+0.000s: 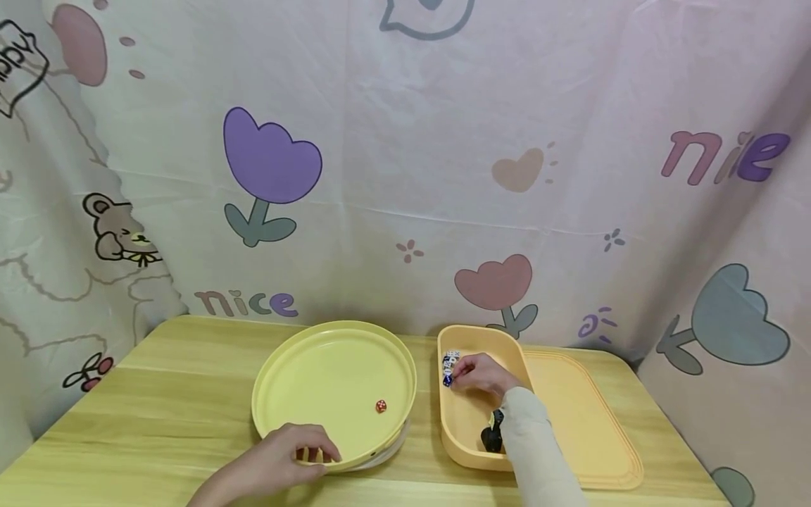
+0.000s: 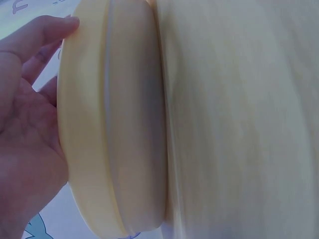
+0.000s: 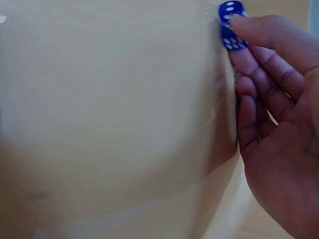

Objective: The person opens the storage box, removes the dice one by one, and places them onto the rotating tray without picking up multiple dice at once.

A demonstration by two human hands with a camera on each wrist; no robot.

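Observation:
In the head view a round yellow tray (image 1: pixel 317 380) sits on the left, with one red die (image 1: pixel 381 406) lying in it. My left hand (image 1: pixel 288 454) grips its near rim, fingers over the edge; the left wrist view shows the thumb against the tray's outer wall (image 2: pixel 84 114). My right hand (image 1: pixel 484 373) reaches into a deep orange-yellow tub (image 1: pixel 469 415). Its thumb and fingers pinch a blue die (image 3: pixel 233 40) with white pips, by the tub's left wall. Just beyond the fingers, several small dice (image 1: pixel 452 358), white and dark, are grouped along that wall.
A black object (image 1: pixel 493 433) with a yellowish patch lies in the tub's near end, partly behind the right sleeve (image 1: pixel 538 443). Right of the tub lies a flat orange-yellow lid (image 1: pixel 576 415). Behind the wooden table (image 1: pixel 158 394) hangs a printed curtain (image 1: pixel 380 141).

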